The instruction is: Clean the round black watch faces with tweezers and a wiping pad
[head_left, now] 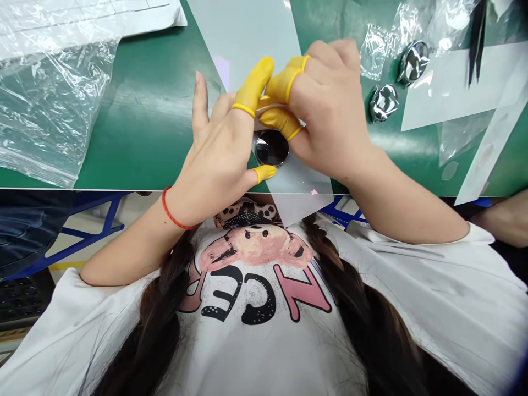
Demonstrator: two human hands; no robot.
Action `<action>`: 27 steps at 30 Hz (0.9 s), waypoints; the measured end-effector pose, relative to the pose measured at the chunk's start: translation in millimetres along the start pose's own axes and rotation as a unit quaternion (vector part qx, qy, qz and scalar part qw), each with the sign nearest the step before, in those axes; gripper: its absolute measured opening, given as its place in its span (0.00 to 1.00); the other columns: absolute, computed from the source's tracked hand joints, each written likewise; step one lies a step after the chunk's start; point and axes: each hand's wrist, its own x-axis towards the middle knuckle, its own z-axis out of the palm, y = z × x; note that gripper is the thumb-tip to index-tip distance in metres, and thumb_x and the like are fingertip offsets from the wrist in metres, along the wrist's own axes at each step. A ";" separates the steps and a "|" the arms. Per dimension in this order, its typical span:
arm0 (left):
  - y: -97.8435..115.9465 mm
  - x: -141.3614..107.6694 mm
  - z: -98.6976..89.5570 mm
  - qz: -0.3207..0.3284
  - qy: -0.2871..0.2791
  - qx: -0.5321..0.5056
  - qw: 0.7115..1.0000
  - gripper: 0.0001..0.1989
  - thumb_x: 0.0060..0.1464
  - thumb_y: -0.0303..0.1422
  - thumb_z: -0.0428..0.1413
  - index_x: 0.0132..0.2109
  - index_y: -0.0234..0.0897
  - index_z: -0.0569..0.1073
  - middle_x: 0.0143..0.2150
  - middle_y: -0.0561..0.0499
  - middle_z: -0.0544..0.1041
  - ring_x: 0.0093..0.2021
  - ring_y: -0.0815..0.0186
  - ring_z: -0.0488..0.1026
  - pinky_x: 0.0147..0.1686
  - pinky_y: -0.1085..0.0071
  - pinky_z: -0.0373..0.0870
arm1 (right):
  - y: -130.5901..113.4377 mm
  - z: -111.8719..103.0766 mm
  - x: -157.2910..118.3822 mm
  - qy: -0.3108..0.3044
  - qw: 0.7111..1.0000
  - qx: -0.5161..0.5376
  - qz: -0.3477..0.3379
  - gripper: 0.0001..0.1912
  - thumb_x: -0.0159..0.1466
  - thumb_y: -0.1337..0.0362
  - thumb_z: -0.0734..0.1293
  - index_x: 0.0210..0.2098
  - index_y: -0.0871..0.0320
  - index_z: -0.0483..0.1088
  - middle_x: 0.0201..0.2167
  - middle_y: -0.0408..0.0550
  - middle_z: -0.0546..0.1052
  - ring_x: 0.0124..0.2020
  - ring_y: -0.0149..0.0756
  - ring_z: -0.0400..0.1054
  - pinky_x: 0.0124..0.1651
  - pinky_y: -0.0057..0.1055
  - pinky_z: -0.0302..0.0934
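My left hand [223, 132] and my right hand [332, 107] meet over the table, with yellow finger cots on several fingertips. Between them is a small round piece [272, 147] with a glossy black face and a shiny rim. My left thumb presses its near edge; the left index finger reaches up to the right fingertips, and the little finger sticks out. My right thumb and index finger are pinched together just beyond the round piece. A thin pale edge shows at that pinch, but what it belongs to is unclear. Translucent sheets [289, 204] lie beneath the hands.
Two round pieces in shiny wrapping [383, 103] sit on the green table [152, 104] at right. Beyond them lie black tweezers [477, 44] and clear bags. A large zip bag [53, 110] and white paper [144, 16] cover the left. Another person's arm [505, 220] shows at right.
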 end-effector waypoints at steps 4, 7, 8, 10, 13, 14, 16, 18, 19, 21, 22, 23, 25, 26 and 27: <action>-0.8 1.2 0.3 0.016 -0.001 0.005 1.000 0.41 0.57 0.35 0.60 0.72 0.42 0.49 0.64 0.45 0.71 0.67 0.48 0.63 0.75 0.38 0.27 | 11.5 5.5 -24.5 0.150 0.978 0.145 0.014 0.16 0.72 0.48 0.58 0.40 0.52 0.67 0.39 0.47 0.78 0.36 0.35 0.70 0.42 0.38 0.68; -2.1 2.4 1.6 0.011 0.003 0.008 1.000 0.40 0.55 0.37 0.62 0.71 0.47 0.55 0.56 0.47 0.75 0.65 0.47 0.64 0.75 0.39 0.28 | 5.6 4.9 -42.6 0.205 0.973 0.103 -0.018 0.12 0.72 0.54 0.60 0.44 0.52 0.70 0.39 0.48 0.79 0.36 0.35 0.71 0.41 0.36 0.66; -2.5 2.9 2.3 0.004 0.003 0.006 1.000 0.38 0.54 0.38 0.62 0.69 0.49 0.58 0.56 0.46 0.74 0.65 0.46 0.63 0.75 0.40 0.27 | 1.0 5.2 -46.8 0.207 0.976 0.057 -0.030 0.12 0.73 0.55 0.59 0.44 0.51 0.71 0.38 0.48 0.80 0.38 0.36 0.71 0.41 0.37 0.65; -3.1 4.1 3.6 -0.012 0.001 0.001 1.000 0.34 0.52 0.38 0.64 0.66 0.50 0.65 0.56 0.45 0.73 0.66 0.44 0.62 0.75 0.42 0.26 | -9.0 7.9 -52.0 0.191 0.981 -0.024 -0.023 0.15 0.73 0.55 0.57 0.44 0.50 0.73 0.37 0.48 0.80 0.39 0.39 0.72 0.42 0.40 0.64; -3.1 6.1 5.6 -0.027 -0.004 0.012 1.000 0.27 0.51 0.38 0.64 0.59 0.48 0.72 0.55 0.44 0.72 0.66 0.43 0.61 0.74 0.41 0.24 | -20.1 17.5 -54.6 0.134 0.990 -0.029 0.031 0.21 0.74 0.52 0.51 0.45 0.49 0.74 0.40 0.48 0.78 0.43 0.41 0.71 0.46 0.45 0.64; -3.0 6.6 6.2 -0.031 -0.005 0.028 0.999 0.26 0.51 0.39 0.64 0.58 0.47 0.74 0.53 0.44 0.72 0.66 0.42 0.60 0.74 0.39 0.24 | -22.2 21.9 -55.3 0.121 0.992 -0.008 0.040 0.23 0.75 0.52 0.49 0.45 0.49 0.74 0.41 0.48 0.77 0.44 0.42 0.71 0.48 0.46 0.64; -2.9 7.2 7.9 -0.029 -0.010 0.076 0.997 0.26 0.52 0.39 0.63 0.59 0.44 0.74 0.52 0.43 0.72 0.65 0.42 0.60 0.73 0.37 0.27 | -25.2 32.1 -58.1 0.121 0.991 0.035 0.041 0.24 0.75 0.52 0.48 0.45 0.48 0.73 0.41 0.47 0.76 0.47 0.42 0.72 0.52 0.48 0.64; -3.2 7.4 11.1 -0.021 -0.007 0.116 0.993 0.25 0.56 0.41 0.59 0.60 0.40 0.73 0.51 0.41 0.71 0.65 0.43 0.60 0.73 0.36 0.32 | -28.1 42.7 -63.0 0.136 0.988 0.061 0.027 0.23 0.75 0.53 0.48 0.44 0.47 0.73 0.41 0.46 0.76 0.48 0.40 0.72 0.53 0.48 0.65; -3.5 7.3 13.4 -0.020 -0.002 0.127 0.992 0.24 0.59 0.41 0.55 0.60 0.39 0.73 0.52 0.41 0.71 0.65 0.44 0.60 0.73 0.37 0.33 | -30.0 47.7 -66.1 0.140 0.987 0.069 0.023 0.22 0.75 0.53 0.49 0.45 0.47 0.73 0.41 0.45 0.76 0.49 0.40 0.72 0.54 0.48 0.65; -4.5 6.7 18.9 -0.031 0.016 0.136 0.990 0.19 0.64 0.39 0.49 0.59 0.40 0.73 0.52 0.42 0.70 0.65 0.48 0.59 0.73 0.38 0.31 | -34.4 56.0 -72.9 0.140 0.988 0.071 0.016 0.19 0.74 0.54 0.52 0.45 0.46 0.73 0.41 0.43 0.77 0.50 0.39 0.72 0.54 0.48 0.65; -4.9 6.3 21.4 -0.040 0.030 0.141 0.989 0.18 0.65 0.36 0.48 0.57 0.41 0.74 0.51 0.43 0.70 0.65 0.49 0.59 0.73 0.39 0.29 | -36.5 58.8 -76.1 0.149 0.987 0.059 0.007 0.17 0.74 0.54 0.53 0.45 0.45 0.73 0.41 0.42 0.77 0.50 0.39 0.72 0.54 0.47 0.65; -5.0 5.8 23.3 -0.044 0.038 0.149 0.987 0.17 0.64 0.34 0.48 0.57 0.42 0.73 0.51 0.44 0.70 0.64 0.50 0.58 0.74 0.40 0.27 | -38.2 60.4 -78.7 0.166 0.986 0.036 -0.006 0.16 0.73 0.55 0.54 0.45 0.44 0.73 0.41 0.41 0.77 0.49 0.38 0.72 0.53 0.46 0.65; -4.2 4.6 23.7 -0.039 0.040 0.165 0.985 0.18 0.62 0.34 0.51 0.57 0.41 0.73 0.51 0.43 0.70 0.64 0.49 0.58 0.74 0.39 0.28 | -39.3 59.2 -81.3 0.222 0.974 -0.019 -0.042 0.13 0.73 0.59 0.56 0.44 0.44 0.72 0.40 0.40 0.78 0.46 0.35 0.73 0.50 0.42 0.66; -3.2 4.2 22.0 -0.033 0.032 0.166 0.985 0.19 0.61 0.36 0.53 0.58 0.40 0.73 0.51 0.42 0.70 0.65 0.47 0.58 0.74 0.38 0.30 | -38.2 56.4 -80.9 0.247 0.967 -0.037 -0.056 0.13 0.73 0.61 0.56 0.43 0.44 0.72 0.39 0.40 0.79 0.44 0.34 0.73 0.48 0.40 0.66; -1.8 3.9 19.4 -0.026 0.024 0.159 0.987 0.21 0.60 0.38 0.55 0.59 0.40 0.73 0.52 0.41 0.71 0.65 0.45 0.59 0.74 0.37 0.33 | -36.2 52.3 -79.4 0.267 0.961 -0.040 -0.067 0.12 0.73 0.62 0.57 0.43 0.45 0.71 0.38 0.40 0.79 0.41 0.34 0.73 0.47 0.39 0.66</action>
